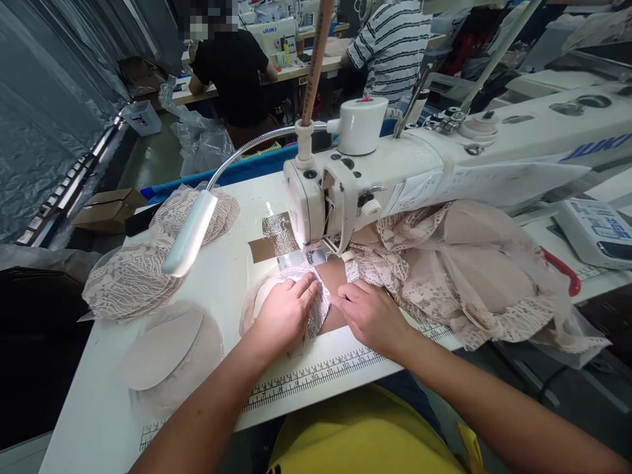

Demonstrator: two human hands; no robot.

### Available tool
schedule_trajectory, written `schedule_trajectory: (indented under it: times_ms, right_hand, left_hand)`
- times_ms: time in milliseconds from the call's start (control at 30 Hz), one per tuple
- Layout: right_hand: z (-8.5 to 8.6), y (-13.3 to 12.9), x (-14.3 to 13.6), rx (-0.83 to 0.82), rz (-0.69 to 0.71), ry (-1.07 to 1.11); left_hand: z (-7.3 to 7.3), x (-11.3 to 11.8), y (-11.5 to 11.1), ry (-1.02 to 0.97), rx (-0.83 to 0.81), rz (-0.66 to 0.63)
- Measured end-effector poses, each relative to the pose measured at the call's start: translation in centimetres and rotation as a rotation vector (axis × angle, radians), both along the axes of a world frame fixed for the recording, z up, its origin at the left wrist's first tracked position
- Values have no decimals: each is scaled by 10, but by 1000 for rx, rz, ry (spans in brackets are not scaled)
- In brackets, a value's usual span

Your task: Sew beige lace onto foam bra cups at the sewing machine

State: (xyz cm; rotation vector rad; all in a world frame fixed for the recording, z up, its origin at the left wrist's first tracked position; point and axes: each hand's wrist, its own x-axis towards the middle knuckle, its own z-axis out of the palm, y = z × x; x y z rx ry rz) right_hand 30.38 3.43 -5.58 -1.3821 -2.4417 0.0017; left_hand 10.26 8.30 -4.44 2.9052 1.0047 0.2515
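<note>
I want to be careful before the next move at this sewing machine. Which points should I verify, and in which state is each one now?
1. Left hand resting on the lace piece: ok.
2. Right hand gripping the piece's edge: cannot tell; it reaches the edge, but a pinch is not clear.
3. Fingers at a safe distance from the needle: cannot tell; the needle is too small to make out.
4. Lamp shining: ok, its lower side is bright.
5. Lace stack apart from the piece under the left hand: ok.
6. Lace bundle wholly on the table: not ok, part hangs past the front edge.
</note>
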Motion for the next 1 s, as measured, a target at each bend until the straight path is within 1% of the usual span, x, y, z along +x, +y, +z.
schedule_trajectory:
  times_ms: [133,267,367,467,633,733,867,1000]
  right_hand:
    - [-1,0,0,6,-4,6]
    - [-6,1,0,42,-3,35]
    - [-7,4,-2,38,0,11]
    - [-1,9,-5,-17,-2,-33]
    - [20,25,-10,-185,21,-115]
    - [28,36,-12,-230,31,-134]
    - [28,45,-15,-221,26,-138]
    - [22,46,-14,-193,19,-118]
  left_hand:
    - [0,3,0,73,36,-3]
    - [1,2,0,69,56,9]
    - [3,-1,3,60,44,1]
    - [6,-4,11,58,23,-12]
    - [8,-7,32,76,12,-66]
    - [7,-9,45,73,16,-83]
    - [8,-11,54,91,40,-92]
    - [7,-11,48,101,118,-45]
